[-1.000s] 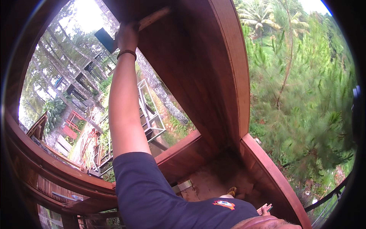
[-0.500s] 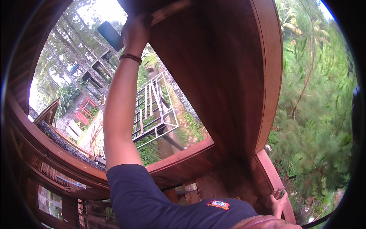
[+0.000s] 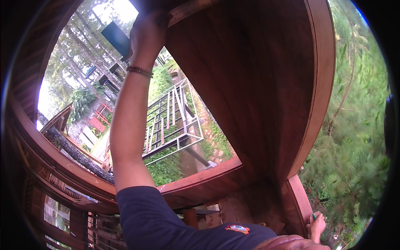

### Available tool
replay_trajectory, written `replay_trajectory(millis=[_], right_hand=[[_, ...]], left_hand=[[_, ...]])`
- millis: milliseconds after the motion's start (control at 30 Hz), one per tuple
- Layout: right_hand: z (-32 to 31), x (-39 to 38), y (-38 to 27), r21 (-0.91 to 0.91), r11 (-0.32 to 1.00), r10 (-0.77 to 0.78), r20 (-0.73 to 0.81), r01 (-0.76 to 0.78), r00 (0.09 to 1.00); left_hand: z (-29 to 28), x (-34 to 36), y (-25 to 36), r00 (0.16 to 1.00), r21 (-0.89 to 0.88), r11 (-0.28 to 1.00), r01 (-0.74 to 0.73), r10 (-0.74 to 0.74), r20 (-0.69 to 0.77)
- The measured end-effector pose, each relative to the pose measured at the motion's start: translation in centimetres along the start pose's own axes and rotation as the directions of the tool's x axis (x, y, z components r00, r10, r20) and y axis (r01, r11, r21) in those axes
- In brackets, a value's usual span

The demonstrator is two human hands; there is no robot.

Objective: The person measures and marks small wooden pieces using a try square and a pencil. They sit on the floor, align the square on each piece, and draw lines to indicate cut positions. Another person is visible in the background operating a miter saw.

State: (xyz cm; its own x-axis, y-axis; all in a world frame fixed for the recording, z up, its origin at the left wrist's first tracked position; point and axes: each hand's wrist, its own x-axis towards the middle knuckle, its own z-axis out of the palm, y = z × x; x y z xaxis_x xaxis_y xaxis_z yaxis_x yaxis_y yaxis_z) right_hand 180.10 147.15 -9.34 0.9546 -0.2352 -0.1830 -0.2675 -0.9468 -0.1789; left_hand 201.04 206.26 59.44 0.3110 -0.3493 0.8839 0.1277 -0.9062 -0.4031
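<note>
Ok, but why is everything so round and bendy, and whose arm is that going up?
There is no machine here. A person wears a small camera on their head, and its very wide lens bends straight edges near the rim. The arm is that person's own. You can see their dark blue sleeve at the bottom and a beaded bracelet on the wrist. The left hand reaches high up and grips a dark flat thing beside a big reddish wooden post. I cannot tell what kind of tool it is. Low on the right, what looks like the right hand is down by the wood; it is too small to see whether it holds anything. Below runs a curved wooden rail. Beyond it are a grey metal frame and green trees.
</note>
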Motion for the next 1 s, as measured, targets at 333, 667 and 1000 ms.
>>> replay_trajectory(millis=[333, 667, 1000], right_hand=[[-0.8, 0.0, -0.7, -0.047, 0.999, 0.005, 0.030, -0.004, 1.000], [0.0, 0.3, -0.3, -0.018, 0.999, -0.026, 0.001, 0.026, 1.000], [-0.5, 0.3, -0.7, -0.042, 0.999, 0.026, 0.005, -0.026, 1.000]], left_hand=[[0.4, -0.1, -0.1, 0.999, -0.021, 0.999, -0.028, 0.027, -0.046], [0.6, 0.0, -0.3, 0.998, -0.020, 0.999, 0.050, -0.049, 0.038], [0.6, 0.3, -0.1, 0.986, -0.004, 0.992, 0.125, -0.124, 0.109]])
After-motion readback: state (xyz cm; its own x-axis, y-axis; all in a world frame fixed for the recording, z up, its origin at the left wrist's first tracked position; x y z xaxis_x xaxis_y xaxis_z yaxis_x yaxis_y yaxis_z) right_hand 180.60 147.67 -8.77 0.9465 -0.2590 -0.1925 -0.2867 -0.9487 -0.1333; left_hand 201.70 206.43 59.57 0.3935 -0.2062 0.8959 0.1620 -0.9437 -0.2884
